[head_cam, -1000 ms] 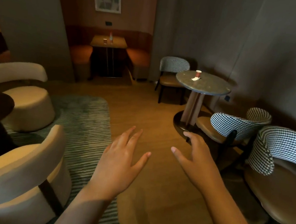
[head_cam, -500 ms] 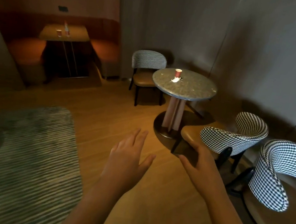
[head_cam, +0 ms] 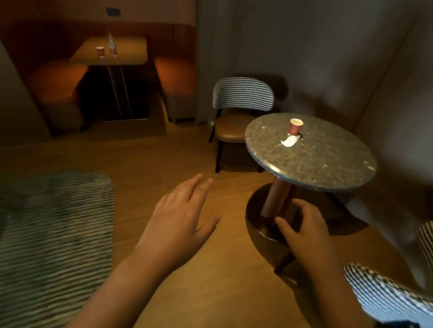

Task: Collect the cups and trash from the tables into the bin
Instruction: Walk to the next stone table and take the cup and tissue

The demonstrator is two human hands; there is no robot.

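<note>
A red paper cup (head_cam: pixel 295 126) stands upright on the round stone table (head_cam: pixel 320 163) ahead on the right. A crumpled white napkin (head_cam: pixel 289 141) lies just in front of the cup. On the far rectangular wooden table (head_cam: pixel 127 51) stand another red cup (head_cam: pixel 100 51) and a small bottle-like item (head_cam: pixel 112 45). My left hand (head_cam: pixel 179 219) is held out over the floor with straight fingers, holding nothing. My right hand (head_cam: pixel 303 234) hovers below the round table's edge, fingers loosely bent and empty. No bin is in view.
A houndstooth chair (head_cam: pixel 241 103) stands behind the round table, and another (head_cam: pixel 396 297) is close at my right. A striped rug (head_cam: pixel 32 236) covers the floor on the left. Orange bench seats (head_cam: pixel 55 79) flank the far table. Wooden floor lies between.
The view has moved forward toward the round table, which is now larger and closer. Both hands stay out in front, empty; the white armchairs at left have left the view.
</note>
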